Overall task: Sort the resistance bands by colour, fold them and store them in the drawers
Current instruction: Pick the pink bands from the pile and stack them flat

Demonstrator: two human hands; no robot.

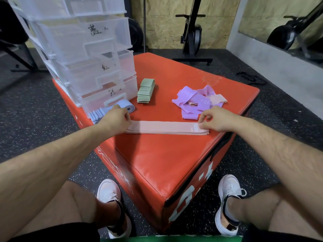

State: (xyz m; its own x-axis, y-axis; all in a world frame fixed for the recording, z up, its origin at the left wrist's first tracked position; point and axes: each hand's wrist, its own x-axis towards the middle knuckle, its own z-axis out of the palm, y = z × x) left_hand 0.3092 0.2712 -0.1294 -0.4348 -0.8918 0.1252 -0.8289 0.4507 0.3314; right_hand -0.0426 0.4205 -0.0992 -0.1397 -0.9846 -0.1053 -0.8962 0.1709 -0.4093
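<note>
Nearest, two white trainers [111, 205] stand on the black speckled rubber floor [35, 110], one on each side of the near corner of a red padded vinyl box [157, 163]. Large white characters run down the box's two near sides. They are cut off and cannot be read whole.

Across the near part of the box top, a long pink band [166, 127] of flat woven fabric lies stretched left to right, folded double. The left hand [116, 117] rests on its left end with fingers curled down, pinching the fabric. The right hand [212, 119] pinches the right end between thumb and forefinger, right beside a small white label [195, 127] whose print is too small to read.

Just beyond the left hand lies a folded stack of pale blue bands [125, 106], touching the foot of a tall tower of clear plastic drawers [87, 49]. Each drawer front carries black handwritten marks, which are not legible. To the right of the tower sits a neat folded stack of sage green bands [146, 90]. Farther right, well apart from it, a loose heap of lilac bands [187, 97] lies tangled with a pale peach band [218, 99]. One lilac band shows the number "10" upside down.

Beyond the box, a black strap [251, 78] lies on the floor. A black exercise machine [192, 32] stands against a chipboard wall [162, 28], and a wall mirror [288, 23] is at far right.
</note>
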